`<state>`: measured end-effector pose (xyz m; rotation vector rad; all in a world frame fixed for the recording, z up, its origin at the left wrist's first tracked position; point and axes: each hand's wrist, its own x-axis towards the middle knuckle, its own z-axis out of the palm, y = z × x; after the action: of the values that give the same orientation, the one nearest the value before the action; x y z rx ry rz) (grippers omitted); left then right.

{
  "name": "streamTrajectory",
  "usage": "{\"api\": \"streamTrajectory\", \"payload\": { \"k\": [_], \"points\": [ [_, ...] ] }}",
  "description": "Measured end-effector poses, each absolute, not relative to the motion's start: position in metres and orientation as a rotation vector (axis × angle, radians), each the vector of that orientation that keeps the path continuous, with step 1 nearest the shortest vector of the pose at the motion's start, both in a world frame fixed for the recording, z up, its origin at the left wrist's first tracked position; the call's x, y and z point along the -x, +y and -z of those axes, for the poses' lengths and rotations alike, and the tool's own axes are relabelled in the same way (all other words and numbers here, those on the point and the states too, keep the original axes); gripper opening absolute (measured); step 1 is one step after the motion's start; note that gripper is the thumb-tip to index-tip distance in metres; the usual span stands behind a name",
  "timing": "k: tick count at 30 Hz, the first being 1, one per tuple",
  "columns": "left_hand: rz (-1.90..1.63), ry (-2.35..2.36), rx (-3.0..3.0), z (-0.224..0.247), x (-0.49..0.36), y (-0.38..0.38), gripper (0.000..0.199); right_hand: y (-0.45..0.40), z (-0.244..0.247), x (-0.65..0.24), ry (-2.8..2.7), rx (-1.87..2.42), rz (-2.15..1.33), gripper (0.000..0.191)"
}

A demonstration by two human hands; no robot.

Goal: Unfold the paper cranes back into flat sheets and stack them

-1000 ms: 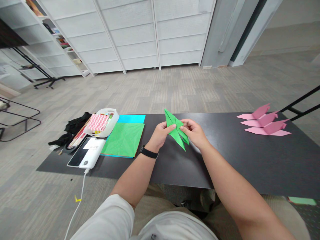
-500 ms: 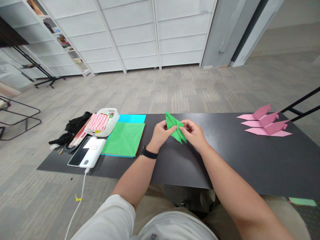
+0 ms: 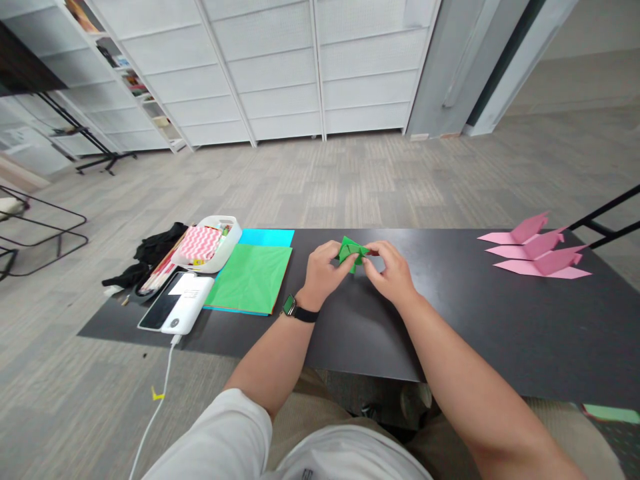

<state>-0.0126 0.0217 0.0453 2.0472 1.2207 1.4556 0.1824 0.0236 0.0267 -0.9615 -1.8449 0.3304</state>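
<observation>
A small folded piece of green origami paper (image 3: 352, 248) is held between my two hands over the middle of the dark table. My left hand (image 3: 324, 270) pinches its left side, thumb laid across the near face. On the right side, my right hand (image 3: 389, 272) grips an edge between thumb and fingers. My fingers cover parts of the folds. To the left lies a stack of square coloured paper (image 3: 250, 277), green on top with blue beneath. Several pink folded paper birds (image 3: 543, 263) stand in a row at the far right.
Left on the table (image 3: 475, 327) are a white basket (image 3: 233, 237) with a pink zigzag-patterned item, black cloth (image 3: 159, 243), a phone (image 3: 163, 307) and a white power bank (image 3: 187, 313) with a cable (image 3: 165, 393). White cabinets (image 3: 280, 73) stand beyond the floor.
The green paper has been turned and its flaps tilted, so it looks more compact and its long points no longer show. My left wrist has rotated slightly, showing the watch face.
</observation>
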Motion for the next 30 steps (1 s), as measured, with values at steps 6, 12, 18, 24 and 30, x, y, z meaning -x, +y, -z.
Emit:
{"api": "streamTrajectory", "payload": {
  "k": [6, 12, 18, 24, 30],
  "points": [
    [-1.427, 1.104, -2.083, -0.044, 0.014, 0.025, 0.039, 0.026, -0.03, -0.19, -1.735, 1.007, -0.286, 0.012],
    [-1.482, 1.153, -1.995, -0.04, 0.015, 0.026, 0.03, 0.03, -0.03, -0.197, -1.681, 1.011, -0.302, 0.008],
    [-1.508, 1.127, -1.812, -0.035, 0.015, 0.031, 0.04, 0.034, -0.022, -0.197, -1.615, 1.005, -0.515, 0.008],
    [-1.482, 1.081, -1.685, -0.026, 0.013, 0.037, 0.033, 0.042, -0.011, -0.199, -1.588, 0.964, -0.751, 0.038],
    [-1.396, 0.978, -1.638, -0.025, 0.012, 0.039, 0.036, 0.042, -0.011, -0.201, -1.593, 1.002, -0.668, 0.034]
  ]
}}
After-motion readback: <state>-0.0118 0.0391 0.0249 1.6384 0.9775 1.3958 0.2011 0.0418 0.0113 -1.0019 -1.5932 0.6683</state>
